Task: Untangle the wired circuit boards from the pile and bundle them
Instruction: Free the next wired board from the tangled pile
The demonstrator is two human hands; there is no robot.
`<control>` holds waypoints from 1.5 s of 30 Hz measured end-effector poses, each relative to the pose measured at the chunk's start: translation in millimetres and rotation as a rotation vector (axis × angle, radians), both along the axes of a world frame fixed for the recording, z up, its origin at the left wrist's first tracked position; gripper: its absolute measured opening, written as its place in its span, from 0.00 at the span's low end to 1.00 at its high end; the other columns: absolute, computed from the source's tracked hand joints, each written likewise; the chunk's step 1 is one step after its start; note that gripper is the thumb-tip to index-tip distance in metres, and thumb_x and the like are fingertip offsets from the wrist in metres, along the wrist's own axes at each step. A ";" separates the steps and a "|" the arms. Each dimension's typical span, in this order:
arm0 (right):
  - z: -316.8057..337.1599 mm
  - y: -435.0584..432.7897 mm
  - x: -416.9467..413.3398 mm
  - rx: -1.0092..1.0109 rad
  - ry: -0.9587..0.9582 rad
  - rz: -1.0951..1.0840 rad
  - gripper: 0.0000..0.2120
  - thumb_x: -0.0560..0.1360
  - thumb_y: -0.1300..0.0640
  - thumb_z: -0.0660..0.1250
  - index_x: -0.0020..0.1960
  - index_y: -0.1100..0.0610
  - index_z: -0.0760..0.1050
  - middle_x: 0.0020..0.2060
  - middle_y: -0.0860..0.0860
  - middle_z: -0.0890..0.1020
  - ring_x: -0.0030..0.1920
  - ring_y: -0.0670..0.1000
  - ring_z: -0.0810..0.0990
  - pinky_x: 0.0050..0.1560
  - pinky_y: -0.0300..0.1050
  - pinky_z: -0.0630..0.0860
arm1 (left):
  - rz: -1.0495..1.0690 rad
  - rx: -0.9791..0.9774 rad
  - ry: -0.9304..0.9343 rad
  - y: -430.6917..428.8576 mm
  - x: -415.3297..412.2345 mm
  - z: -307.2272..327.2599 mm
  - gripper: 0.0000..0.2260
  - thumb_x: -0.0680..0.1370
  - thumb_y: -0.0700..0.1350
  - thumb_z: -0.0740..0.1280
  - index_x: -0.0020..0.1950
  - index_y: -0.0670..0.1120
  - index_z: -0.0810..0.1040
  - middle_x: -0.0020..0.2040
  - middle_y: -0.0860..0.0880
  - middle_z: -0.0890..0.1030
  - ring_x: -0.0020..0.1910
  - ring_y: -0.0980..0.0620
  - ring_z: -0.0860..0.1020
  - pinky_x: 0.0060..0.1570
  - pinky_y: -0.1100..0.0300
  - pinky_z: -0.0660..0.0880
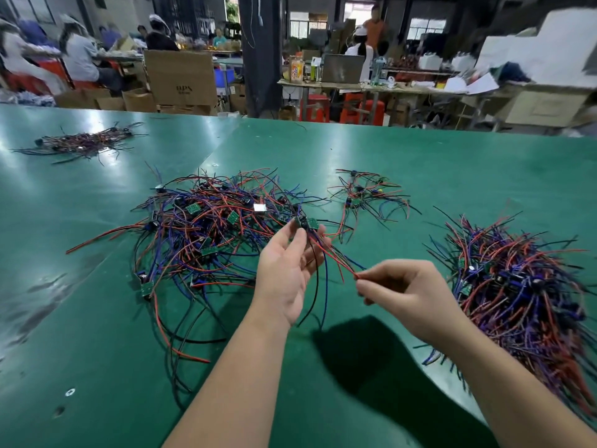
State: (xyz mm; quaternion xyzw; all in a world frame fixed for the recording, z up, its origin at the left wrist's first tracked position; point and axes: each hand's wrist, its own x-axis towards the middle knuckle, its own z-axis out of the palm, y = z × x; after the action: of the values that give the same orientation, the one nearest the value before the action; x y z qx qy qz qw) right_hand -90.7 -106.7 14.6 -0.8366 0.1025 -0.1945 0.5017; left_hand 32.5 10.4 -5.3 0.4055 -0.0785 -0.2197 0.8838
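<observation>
A big tangled pile of wired circuit boards, with red, blue and black wires and small green boards, lies on the green table. My left hand is raised palm up in front of it and pinches a small wired board at its fingertips. That board's wires hang down past the palm. My right hand pinches the end of a red wire from that board, pulled out to the right. A sorted bundle of wired boards lies at the right.
A smaller cluster of wired boards sits behind my hands, and another pile lies far left on the table. Beyond the table's far edge are cardboard boxes, benches and seated and standing people.
</observation>
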 end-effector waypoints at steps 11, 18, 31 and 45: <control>-16.0 0.9 -1.5 0.521 0.032 0.014 0.20 0.68 0.46 0.66 0.56 0.56 0.76 0.43 0.56 0.83 0.36 0.52 0.80 0.38 0.43 0.75 | -0.129 0.146 -0.253 8.7 -6.4 6.3 0.15 0.67 0.43 0.72 0.53 0.48 0.77 0.41 0.46 0.85 0.33 0.52 0.82 0.35 0.62 0.79; -13.2 -5.7 2.9 0.776 -0.179 -0.034 0.09 0.63 0.58 0.71 0.43 0.55 0.83 0.36 0.51 0.84 0.34 0.46 0.80 0.32 0.34 0.74 | -0.401 0.331 -0.435 -0.2 -25.2 4.5 0.11 0.74 0.39 0.68 0.56 0.44 0.77 0.41 0.43 0.85 0.34 0.51 0.82 0.38 0.60 0.80; -8.5 -23.7 -0.5 1.034 -0.304 -0.066 0.10 0.71 0.66 0.63 0.49 0.56 0.78 0.43 0.52 0.85 0.38 0.49 0.83 0.32 0.35 0.74 | 0.326 0.684 -0.200 12.0 7.7 -2.6 0.09 0.79 0.40 0.60 0.54 0.51 0.78 0.46 0.52 0.78 0.34 0.57 0.73 0.37 0.63 0.68; -14.2 -28.3 1.1 1.008 -0.230 -0.033 0.13 0.70 0.71 0.63 0.50 0.58 0.78 0.40 0.53 0.84 0.37 0.51 0.84 0.32 0.34 0.75 | 0.148 0.636 -0.523 -5.5 -24.4 2.7 0.09 0.79 0.43 0.64 0.42 0.48 0.82 0.39 0.51 0.84 0.37 0.51 0.81 0.36 0.62 0.76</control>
State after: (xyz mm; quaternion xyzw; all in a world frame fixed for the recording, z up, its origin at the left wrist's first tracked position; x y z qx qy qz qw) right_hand -89.6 -135.0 0.4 -0.4624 0.1408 -0.2193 0.8475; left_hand 8.1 4.9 -2.6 0.7048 -0.1991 -0.0586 0.6784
